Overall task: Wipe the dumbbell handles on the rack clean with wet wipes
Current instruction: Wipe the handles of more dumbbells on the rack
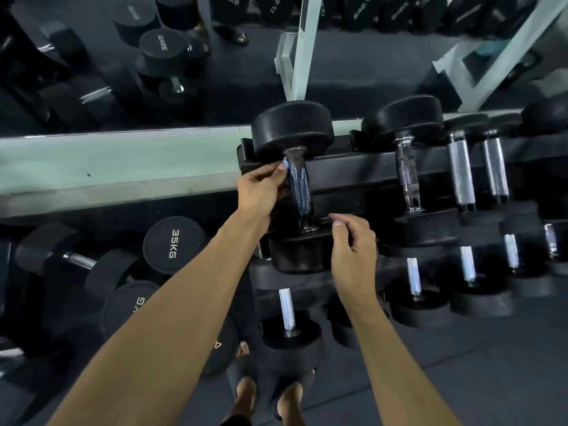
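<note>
Both forearms reach to the rack's (338, 167) top tier: left hand (261, 189) pinches the wet wipe (285, 165) against the dumbbell handle (299, 192); right hand (353, 244) hovers loosely curled, empty. Thinly pinched, the wipe could slip off.

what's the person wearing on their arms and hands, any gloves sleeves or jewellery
Nothing shows on either. The left hand and right hand are bare, with no gloves, rings, watch or bands in view. Both forearms are uncovered as far as the bottom edge of the picture; no sleeve shows.
</note>
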Demonstrator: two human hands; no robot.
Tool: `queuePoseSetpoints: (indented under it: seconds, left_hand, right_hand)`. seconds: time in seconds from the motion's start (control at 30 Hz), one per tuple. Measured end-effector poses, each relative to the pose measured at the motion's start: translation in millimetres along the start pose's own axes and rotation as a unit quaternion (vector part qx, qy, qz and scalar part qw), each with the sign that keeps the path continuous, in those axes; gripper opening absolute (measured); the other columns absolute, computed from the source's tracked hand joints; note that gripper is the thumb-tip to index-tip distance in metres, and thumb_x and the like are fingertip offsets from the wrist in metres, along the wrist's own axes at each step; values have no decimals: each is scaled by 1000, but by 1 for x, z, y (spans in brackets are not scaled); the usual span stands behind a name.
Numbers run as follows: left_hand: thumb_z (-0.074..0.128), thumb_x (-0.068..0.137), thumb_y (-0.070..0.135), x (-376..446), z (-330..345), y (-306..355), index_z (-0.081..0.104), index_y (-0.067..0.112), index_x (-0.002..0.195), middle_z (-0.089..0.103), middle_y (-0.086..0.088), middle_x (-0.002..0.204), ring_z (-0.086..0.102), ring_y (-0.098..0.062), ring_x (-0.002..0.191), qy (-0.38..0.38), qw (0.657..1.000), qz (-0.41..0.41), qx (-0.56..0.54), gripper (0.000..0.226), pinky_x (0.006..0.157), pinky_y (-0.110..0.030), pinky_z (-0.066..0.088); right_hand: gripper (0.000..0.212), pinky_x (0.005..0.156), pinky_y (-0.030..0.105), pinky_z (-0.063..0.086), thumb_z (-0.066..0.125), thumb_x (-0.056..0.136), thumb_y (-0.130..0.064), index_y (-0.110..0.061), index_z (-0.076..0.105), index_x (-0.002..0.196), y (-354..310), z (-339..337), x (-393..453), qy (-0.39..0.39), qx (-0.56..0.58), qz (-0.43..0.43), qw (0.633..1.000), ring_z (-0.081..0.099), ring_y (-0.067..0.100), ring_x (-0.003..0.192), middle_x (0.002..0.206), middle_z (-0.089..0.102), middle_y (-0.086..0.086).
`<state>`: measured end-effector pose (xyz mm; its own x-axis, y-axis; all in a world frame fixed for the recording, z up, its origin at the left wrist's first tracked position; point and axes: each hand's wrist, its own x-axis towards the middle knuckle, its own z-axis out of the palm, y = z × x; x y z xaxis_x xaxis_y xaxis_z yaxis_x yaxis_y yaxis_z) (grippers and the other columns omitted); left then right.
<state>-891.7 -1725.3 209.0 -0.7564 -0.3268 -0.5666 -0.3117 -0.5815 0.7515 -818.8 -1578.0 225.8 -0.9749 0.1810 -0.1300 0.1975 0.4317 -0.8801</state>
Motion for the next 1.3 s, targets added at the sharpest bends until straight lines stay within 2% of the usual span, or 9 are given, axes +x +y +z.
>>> queuePoseSetpoints:
  seconds: [0.13,0.23,0.37,0.53,0.7,0.83,1.03,1.17,1.3]
  left_hand:
    - [66,91,5,10,6,4,69,7,92,73,-8,88,70,-21,81,11,999,-32,-12,4,80,-35,60]
    - [66,91,6,-1,-9,-8,73,10,91,75,-5,86,73,-16,78,-15,996,-49,70,8,78,-29,60]
    - [66,89,0,-2,-20,-11,74,9,94,75,-5,89,71,-17,82,-48,991,-29,121,13,72,-25,58]
    - [63,88,-7,18,-1,5,71,9,83,72,-7,87,68,-17,77,8,1000,-2,27,18,67,-25,56]
    - [66,86,-8,1,-19,-5,71,2,92,72,-12,89,71,-16,73,-53,993,-22,105,13,68,-23,58]
    - [65,84,-12,20,1,10,71,7,84,72,-10,89,71,-21,82,5,999,11,47,20,73,-29,59]
    - [65,84,-11,-1,-15,1,72,7,89,74,-10,90,73,-20,81,-61,991,-6,119,20,71,-23,58]
    - [59,86,-15,16,5,12,70,7,86,71,-10,93,70,-20,85,20,998,10,53,25,76,-30,60]
    - [61,88,-9,-3,-13,-9,71,12,88,72,-4,87,69,-16,82,-44,980,-18,194,24,73,-25,59]
  right_hand:
    - [28,97,11,30,43,104,-22,-22,61,126,5,3,1,-31,-27,7,999,43,5,119,122,54,-15]
    - [31,101,22,31,43,104,-25,-22,59,130,7,2,3,-37,-46,6,998,45,5,120,129,54,-11]
    - [37,100,22,33,40,100,-33,-23,60,129,9,3,3,-35,-46,-2,998,47,6,120,125,55,-14]
    - [45,94,15,33,35,93,-41,-23,61,125,10,1,5,-40,-38,-2,998,48,4,117,119,55,-17]
    - [46,96,19,36,35,92,-41,-22,62,123,11,4,5,-27,-42,-4,999,50,7,115,116,57,-16]
    - [44,96,22,39,35,92,-41,-22,62,121,11,4,6,-26,-43,-12,999,52,8,114,113,57,-16]
    - [43,98,26,40,36,91,-41,-21,62,119,10,4,5,-20,-46,-15,999,52,9,112,109,55,-20]
    - [32,97,29,42,34,91,-41,-30,58,110,11,3,6,-21,-51,-23,998,54,11,109,105,54,-20]
    - [42,97,31,43,33,90,-45,-25,62,112,12,5,6,-12,-53,-22,998,54,11,109,104,54,-22]
